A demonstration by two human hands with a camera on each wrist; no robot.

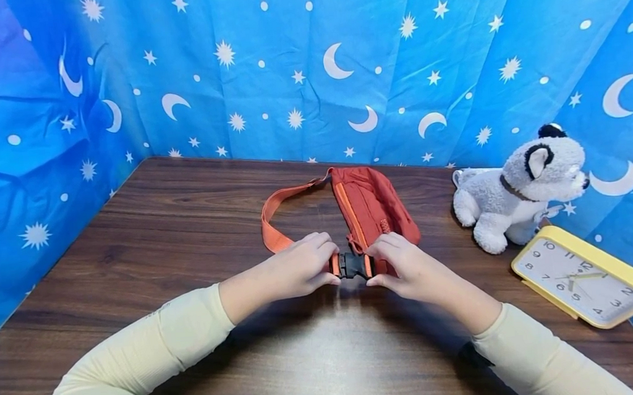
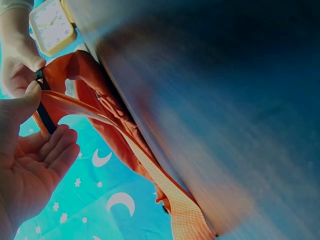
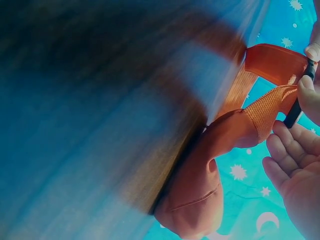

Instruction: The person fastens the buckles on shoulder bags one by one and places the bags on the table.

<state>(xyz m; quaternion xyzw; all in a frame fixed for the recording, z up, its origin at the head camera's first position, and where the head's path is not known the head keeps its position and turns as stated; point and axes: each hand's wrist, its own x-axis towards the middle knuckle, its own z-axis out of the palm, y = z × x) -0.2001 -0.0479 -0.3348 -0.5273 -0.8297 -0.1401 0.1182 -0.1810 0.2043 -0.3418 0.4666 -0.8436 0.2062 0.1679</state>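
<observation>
From the head camera I see my left hand and my right hand meeting at the middle of the wooden surface, each pinching one end of the black buckle of an orange-red waist bag. The left fingers curl over the strap end on the buckle's left side; the right thumb and fingers grip the end nearest the pouch. The buckle halves look joined, though I cannot tell whether they are fully latched. The pouch lies just behind the right hand, and its orange strap loops from the pouch's far end round to the left hand.

In the left wrist view the thumb presses on the buckle with the strap running away along the surface's edge; the right wrist view shows the pouch close up and the buckle between the fingertips.

To the right, well apart from the bag, sits a grey-and-white plush dog, with a yellow alarm clock lying just in front of it. A blue star-and-moon cloth hangs behind.
</observation>
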